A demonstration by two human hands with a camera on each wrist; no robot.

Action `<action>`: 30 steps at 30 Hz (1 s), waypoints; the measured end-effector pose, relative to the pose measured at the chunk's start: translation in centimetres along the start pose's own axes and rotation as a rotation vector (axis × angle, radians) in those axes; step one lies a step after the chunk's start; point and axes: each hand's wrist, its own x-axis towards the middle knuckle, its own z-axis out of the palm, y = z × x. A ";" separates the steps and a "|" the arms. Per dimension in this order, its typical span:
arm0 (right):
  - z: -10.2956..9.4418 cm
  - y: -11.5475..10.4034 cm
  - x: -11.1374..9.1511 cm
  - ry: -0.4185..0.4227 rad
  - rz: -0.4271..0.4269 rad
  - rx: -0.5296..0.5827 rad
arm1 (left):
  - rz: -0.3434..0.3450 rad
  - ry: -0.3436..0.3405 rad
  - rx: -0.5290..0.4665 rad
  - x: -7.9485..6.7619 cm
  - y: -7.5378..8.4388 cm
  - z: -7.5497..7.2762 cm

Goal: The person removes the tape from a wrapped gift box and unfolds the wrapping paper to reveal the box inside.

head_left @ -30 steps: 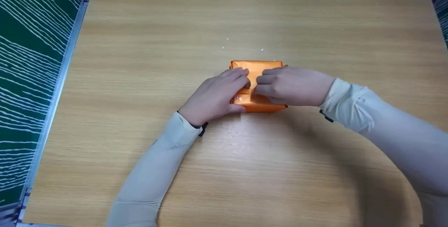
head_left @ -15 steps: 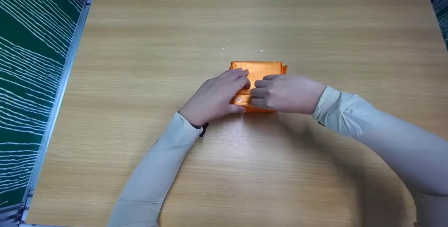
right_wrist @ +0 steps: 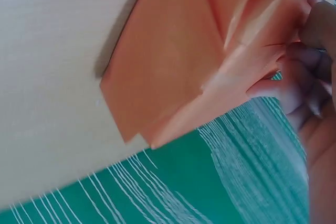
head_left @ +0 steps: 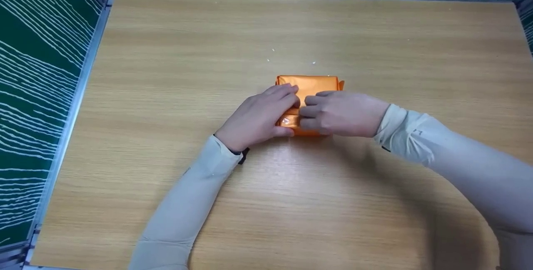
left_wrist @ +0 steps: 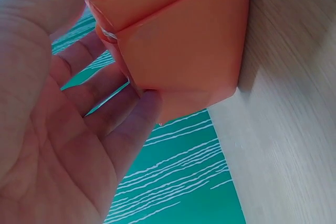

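Observation:
An orange paper-wrapped box-shaped package [head_left: 313, 82] lies on the wooden table. My left hand [head_left: 260, 114] holds its left end, with fingers over the top and thumb at the front edge. In the left wrist view a fingertip [left_wrist: 151, 99] bends against the end of the package [left_wrist: 184, 56]. My right hand [head_left: 341, 114] is over the right half, its fingers curled down onto the top; I cannot tell whether they pinch anything. In the right wrist view these curled fingers [right_wrist: 296, 56] are right at the package [right_wrist: 163, 51], whose end shows folded flaps. A shiny patch [head_left: 286, 120] shows between the hands.
The wooden table [head_left: 166, 74] extends around the package. Several tiny white scraps, one being this scrap [head_left: 314, 62], lie behind it. Green walls with white lines [head_left: 37, 95] border the left, back and right, with a pale rail along the table's left edge.
My right hand has moved slightly toward the front edge of the package, uncovering more of its back right corner and a small orange flap. My left hand keeps its hold.

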 end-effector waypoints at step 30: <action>2.1 -8.1 2.4 0.308 1.206 0.436 | -0.065 0.020 0.028 0.2 1.3 0.4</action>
